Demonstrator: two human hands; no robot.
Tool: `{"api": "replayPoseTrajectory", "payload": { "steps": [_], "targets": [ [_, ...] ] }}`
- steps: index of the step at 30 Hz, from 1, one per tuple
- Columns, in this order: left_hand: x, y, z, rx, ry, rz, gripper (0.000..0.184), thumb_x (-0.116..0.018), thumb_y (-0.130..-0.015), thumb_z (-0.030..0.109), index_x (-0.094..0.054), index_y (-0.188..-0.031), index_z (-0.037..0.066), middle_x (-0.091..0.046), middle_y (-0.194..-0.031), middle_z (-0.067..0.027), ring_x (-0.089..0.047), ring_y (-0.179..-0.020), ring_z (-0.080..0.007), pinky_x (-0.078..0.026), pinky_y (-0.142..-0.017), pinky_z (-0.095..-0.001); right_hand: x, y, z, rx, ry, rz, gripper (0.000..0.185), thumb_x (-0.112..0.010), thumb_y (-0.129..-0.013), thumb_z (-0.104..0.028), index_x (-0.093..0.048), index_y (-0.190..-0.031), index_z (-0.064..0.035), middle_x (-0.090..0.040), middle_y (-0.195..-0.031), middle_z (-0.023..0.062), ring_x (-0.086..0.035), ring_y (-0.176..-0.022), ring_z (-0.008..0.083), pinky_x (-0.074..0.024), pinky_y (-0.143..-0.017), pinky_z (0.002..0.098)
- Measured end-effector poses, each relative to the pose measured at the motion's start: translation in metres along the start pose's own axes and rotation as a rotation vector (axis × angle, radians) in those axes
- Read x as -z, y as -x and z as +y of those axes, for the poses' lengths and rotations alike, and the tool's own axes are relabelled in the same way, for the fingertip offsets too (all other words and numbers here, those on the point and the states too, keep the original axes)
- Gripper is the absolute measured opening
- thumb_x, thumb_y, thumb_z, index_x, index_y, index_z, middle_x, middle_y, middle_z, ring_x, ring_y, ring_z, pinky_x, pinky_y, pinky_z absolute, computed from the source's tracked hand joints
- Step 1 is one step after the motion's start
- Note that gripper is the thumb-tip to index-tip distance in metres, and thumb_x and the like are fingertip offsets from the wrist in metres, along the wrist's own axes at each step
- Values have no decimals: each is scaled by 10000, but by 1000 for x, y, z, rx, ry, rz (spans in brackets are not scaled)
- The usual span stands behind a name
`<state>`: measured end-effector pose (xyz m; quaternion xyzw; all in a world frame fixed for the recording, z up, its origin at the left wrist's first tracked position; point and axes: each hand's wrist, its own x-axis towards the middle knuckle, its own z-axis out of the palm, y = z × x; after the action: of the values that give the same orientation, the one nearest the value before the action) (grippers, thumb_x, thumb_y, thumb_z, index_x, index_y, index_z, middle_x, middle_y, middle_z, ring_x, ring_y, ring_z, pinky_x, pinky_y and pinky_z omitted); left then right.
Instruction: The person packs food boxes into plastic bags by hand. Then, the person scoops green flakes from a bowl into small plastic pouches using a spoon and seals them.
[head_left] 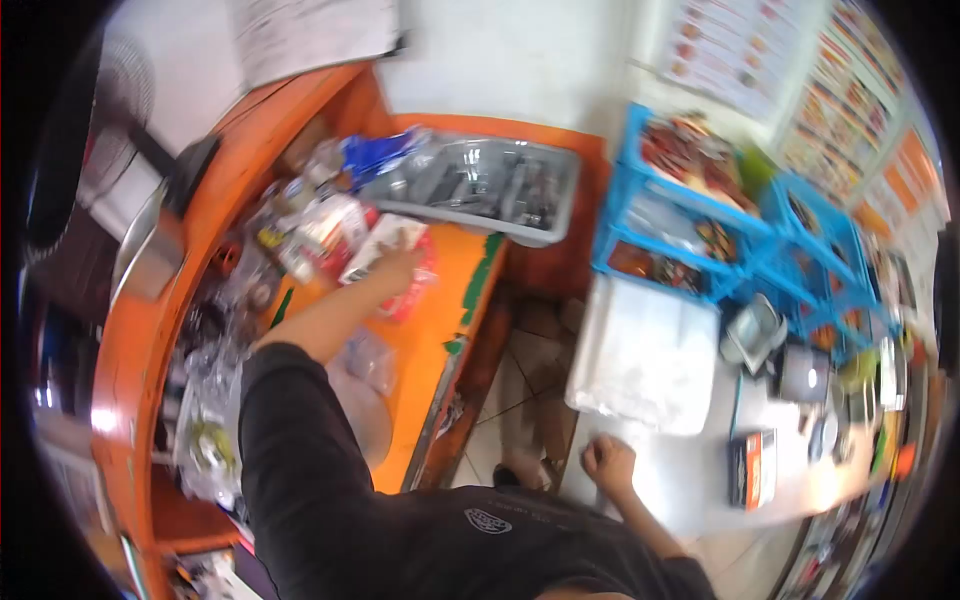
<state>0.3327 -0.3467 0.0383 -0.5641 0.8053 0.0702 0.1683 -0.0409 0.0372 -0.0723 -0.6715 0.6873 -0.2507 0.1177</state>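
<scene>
On the left, my left arm stretches across the orange counter (415,375). My left hand (398,268) rests on a red and white plastic packet (418,292), its fingers spread over the packet's white part; blur hides some detail. Behind that hand stands a grey cutlery tray (545,233) with several compartments of dark utensils. My right hand (608,464) is at the near left edge of the metal table (675,490), with the fingers curled in. Nothing shows in it. A flat white plastic-covered slab (650,355) lies just beyond.
Plastic bags and packets (320,230) crowd the orange shelf unit (130,390) at left. Stacked blue baskets (610,240) with sachets stand at the back right. A black and orange box (752,468) and a metal container (752,332) sit on the table. A floor gap (510,380) separates the counters.
</scene>
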Motion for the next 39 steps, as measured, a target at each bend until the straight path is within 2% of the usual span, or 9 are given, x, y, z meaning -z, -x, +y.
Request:
{"api": "replayPoseTrajectory", "payload": {
  "steps": [4, 9, 14, 17, 21, 24, 26, 33, 39],
  "targets": [
    [-29, -61, -84, -159, -244, 154, 706, -530, -829, 80, -314, -1440, 358, -144, -1527, -232, -577, -1083, -439, -531, -796, -487, 4, 3, 3, -44, -12, -31, 204, -613, -784, -252, -521, -760, -72, -582, -685, 108, -590, -650, 335, -468, -589, 453],
    [77, -23, 62, 317, -569, -286, 921, -794, -673, 279, -318, -1450, 147, -553, -1266, -194, -582, -1115, -348, -516, -818, -490, -4, 9, 12, 26, -31, 56, 211, -592, -810, -268, -527, -801, -68, -590, -690, 114, -598, -660, 338, -470, -596, 462],
    [113, 45, 175, -446, 115, 454, 592, -686, -791, 306, -490, -1296, 66, -552, -1268, -163, -522, -1175, -342, -446, -940, -433, 6, 9, 6, -178, -293, 18, 166, -602, -817, -206, -559, -870, -54, -598, -703, 123, -603, -655, 320, -469, -610, 446],
    [89, 92, 221, -662, 160, 337, 597, -665, -805, 319, -480, -1308, 55, -527, -1299, -172, -492, -1205, -344, -394, -1005, -417, 44, -16, 7, -258, -595, 165, 165, -604, -827, -143, -554, -948, -41, -594, -707, 126, -604, -654, 309, -466, -623, 435],
    [36, 156, 280, -823, 323, 20, 575, -697, -778, 334, -542, -1241, 31, -565, -1229, -200, -527, -1149, -354, -423, -969, -414, 103, -88, 48, -81, -285, 893, 91, -595, -805, -105, -591, -866, -38, -619, -776, 158, -610, -727, 355, -477, -671, 457],
    [-8, 177, 321, -850, 462, 13, 524, -690, -795, 295, -554, -1214, 10, -567, -1220, -206, -536, -1130, -361, -430, -961, -396, 81, -123, 91, 94, -189, 509, 93, -602, -799, -109, -633, -846, -35, -652, -795, 130, -622, -701, 336, -487, -665, 443],
    [-28, 188, 348, -802, 561, 70, 507, -680, -813, 283, -552, -1214, 0, -570, -1214, -203, -538, -1127, -355, -426, -969, -388, 61, -136, 98, -155, 134, -184, 227, -549, -787, -182, -687, -896, -37, -669, -977, 199, -658, -877, 357, -517, -778, 460],
    [-52, 195, 403, -598, 756, 143, 386, -671, -824, 194, -587, -1146, -4, -558, -1229, -213, -493, -1189, -351, -373, -1022, -393, 66, -147, 83, -282, 233, -213, 396, -782, -634, -315, -704, -935, -69, -696, -964, 126, -666, -954, 259, -518, -808, 369],
    [-59, 143, 433, -515, 698, 570, 327, -606, -846, 86, -573, -1160, 3, -571, -1209, -201, -491, -1197, -362, -344, -1044, -412, 18, -148, 111, -271, 240, -56, 311, -752, -690, -297, -711, -891, -62, -699, -932, 118, -658, -945, 250, -510, -786, 370]
  ]
}}
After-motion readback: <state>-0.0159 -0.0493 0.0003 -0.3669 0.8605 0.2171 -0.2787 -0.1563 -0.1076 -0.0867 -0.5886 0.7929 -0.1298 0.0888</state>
